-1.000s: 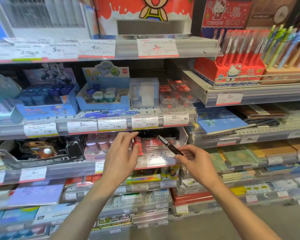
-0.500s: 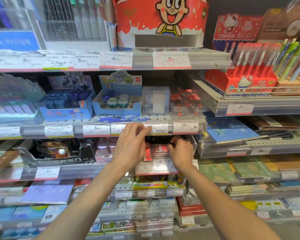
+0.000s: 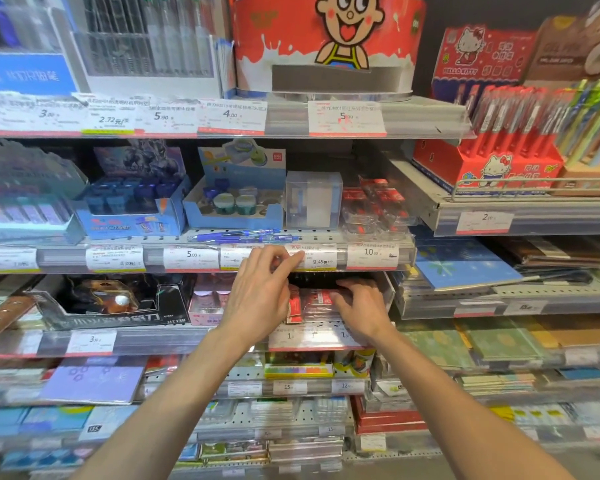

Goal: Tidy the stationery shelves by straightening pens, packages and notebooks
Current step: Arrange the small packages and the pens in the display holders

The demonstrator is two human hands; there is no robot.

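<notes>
Head view is showing both of my hands now reaching in at the front edge of the third shelf [image 3: 174, 341], where a second ago the right one was holding a dark pen out in the open air. That pen is no longer showing anywhere; I am judging it is going into the dark box at the back of this shelf, though I cannot see it there. My right hand [image 3: 359, 308] is lying over the red-and-clear packages [image 3: 314, 301] near the shelf's right end, fingers curled down onto them, and I cannot tell whether it is gripping one or only pressing. My left hand [image 3: 260, 299] is standing just beside it, fingers bent up toward the price strip [image 3: 371, 256] above, touching the upright red package's edge; whether it is pinching anything is hidden too. Blue pens [image 3: 243, 234] are lying loose along the front edge of the shelf above, unstraightened. I am reading this as the pen step closing and package squaring beginning.
</notes>
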